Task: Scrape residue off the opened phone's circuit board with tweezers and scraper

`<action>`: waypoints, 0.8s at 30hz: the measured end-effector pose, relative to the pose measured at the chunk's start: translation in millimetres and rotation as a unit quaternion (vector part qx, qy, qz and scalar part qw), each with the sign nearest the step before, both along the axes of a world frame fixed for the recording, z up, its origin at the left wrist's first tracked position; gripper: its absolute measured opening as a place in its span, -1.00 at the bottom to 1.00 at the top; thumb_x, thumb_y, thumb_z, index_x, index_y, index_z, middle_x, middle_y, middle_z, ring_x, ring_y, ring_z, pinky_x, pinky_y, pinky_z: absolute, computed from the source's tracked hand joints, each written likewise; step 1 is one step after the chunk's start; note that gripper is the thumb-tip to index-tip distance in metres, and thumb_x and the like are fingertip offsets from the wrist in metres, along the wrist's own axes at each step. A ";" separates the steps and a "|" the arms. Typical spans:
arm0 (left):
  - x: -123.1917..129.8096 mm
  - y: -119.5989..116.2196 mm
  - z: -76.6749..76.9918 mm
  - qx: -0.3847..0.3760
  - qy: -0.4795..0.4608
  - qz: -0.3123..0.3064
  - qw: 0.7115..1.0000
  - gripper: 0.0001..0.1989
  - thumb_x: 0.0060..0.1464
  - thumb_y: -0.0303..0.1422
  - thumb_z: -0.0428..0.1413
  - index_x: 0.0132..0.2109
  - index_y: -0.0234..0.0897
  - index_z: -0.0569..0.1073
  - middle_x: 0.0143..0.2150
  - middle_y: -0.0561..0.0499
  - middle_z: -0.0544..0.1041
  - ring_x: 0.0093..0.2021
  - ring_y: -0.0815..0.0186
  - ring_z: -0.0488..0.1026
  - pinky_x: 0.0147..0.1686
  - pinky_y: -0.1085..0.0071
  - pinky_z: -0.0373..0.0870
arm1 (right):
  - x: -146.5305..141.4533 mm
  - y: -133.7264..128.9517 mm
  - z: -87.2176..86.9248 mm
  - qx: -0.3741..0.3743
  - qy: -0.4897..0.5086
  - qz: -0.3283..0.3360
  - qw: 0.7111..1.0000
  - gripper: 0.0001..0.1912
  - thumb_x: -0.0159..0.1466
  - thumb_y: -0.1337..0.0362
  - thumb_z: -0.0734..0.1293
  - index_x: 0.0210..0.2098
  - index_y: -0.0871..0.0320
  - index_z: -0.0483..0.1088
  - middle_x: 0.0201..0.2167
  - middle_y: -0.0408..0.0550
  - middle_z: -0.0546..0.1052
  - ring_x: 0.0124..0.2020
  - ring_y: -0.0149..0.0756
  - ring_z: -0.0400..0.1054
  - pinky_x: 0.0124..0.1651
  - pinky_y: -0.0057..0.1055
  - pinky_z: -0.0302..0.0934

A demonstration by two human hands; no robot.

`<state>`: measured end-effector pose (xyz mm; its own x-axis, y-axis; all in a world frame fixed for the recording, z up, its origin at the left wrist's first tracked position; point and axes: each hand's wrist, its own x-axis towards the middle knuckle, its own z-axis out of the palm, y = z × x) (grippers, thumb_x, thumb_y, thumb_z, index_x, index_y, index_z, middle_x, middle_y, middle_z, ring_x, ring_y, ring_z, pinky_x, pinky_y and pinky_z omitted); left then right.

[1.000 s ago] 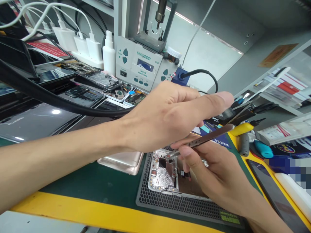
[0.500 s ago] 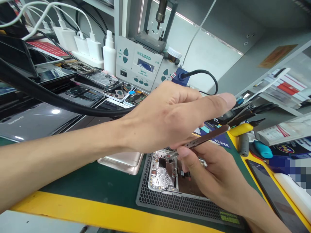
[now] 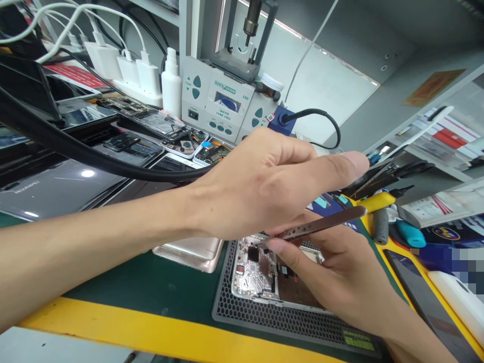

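Observation:
An opened phone (image 3: 253, 272) with its metal shields and board exposed lies on a black honeycomb mat (image 3: 272, 317). My right hand (image 3: 340, 282) grips copper-coloured tweezers (image 3: 321, 224), whose tips reach the upper part of the board. My left hand (image 3: 264, 186) stretches in from the left and hovers right above the phone's top. Its thumb points right and its fingers curl downward. The left hand hides the phone's upper edge and whatever lies under its fingers.
A grey soldering station (image 3: 223, 101), a white bottle (image 3: 171, 83) and white chargers (image 3: 124, 68) stand at the back. A thick black hose (image 3: 75, 146) crosses several opened phones at left. A gold back cover (image 3: 189, 249) lies left of the mat. At right are a yellow-handled tool (image 3: 378, 200) and a dark phone (image 3: 427, 302).
The tweezers have tilted flatter, their rear end dropping a little, and the right fingers shifted slightly along them. My left thumb has edged to the right. The phone has not moved.

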<state>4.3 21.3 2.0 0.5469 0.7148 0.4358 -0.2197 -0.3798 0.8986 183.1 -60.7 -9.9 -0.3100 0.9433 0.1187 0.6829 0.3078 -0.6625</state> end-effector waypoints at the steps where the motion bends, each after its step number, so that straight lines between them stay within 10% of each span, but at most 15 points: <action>1: -0.1 0.0 0.2 -0.001 0.000 -0.001 1.000 -0.63 0.28 -0.18 0.13 -0.43 -0.31 0.48 -0.36 -0.03 0.50 -0.30 0.32 0.50 -0.37 0.47 0.39 | -0.3 -0.2 0.6 -0.006 0.004 -0.003 1.000 -0.92 0.41 0.27 0.39 -0.14 0.07 0.55 -0.22 -0.12 0.62 -0.13 -0.20 0.55 0.01 -0.30 0.42; 15: 0.9 -0.3 1.7 -0.008 0.010 -0.013 1.000 -0.69 0.25 -0.24 0.16 -0.44 -0.28 0.47 -0.35 -0.04 0.52 -0.30 0.29 0.50 -0.32 0.41 0.42 | -0.6 1.1 -5.7 0.003 0.026 0.004 1.000 -0.91 0.39 0.31 0.41 -0.13 0.05 0.58 -0.15 -0.16 0.65 -0.12 -0.23 0.57 -0.01 -0.34 0.43; 24: -0.7 -0.6 2.5 -0.002 0.009 -0.016 1.000 -0.65 0.27 -0.23 0.14 -0.46 -0.30 0.48 -0.40 -0.05 0.52 -0.28 0.26 0.51 -0.29 0.39 0.42 | -1.7 0.6 -7.2 0.019 0.001 -0.018 1.000 -0.94 0.38 0.24 0.43 -0.23 0.07 0.57 -0.27 -0.18 0.69 -0.31 -0.31 0.55 -0.37 -0.48 0.40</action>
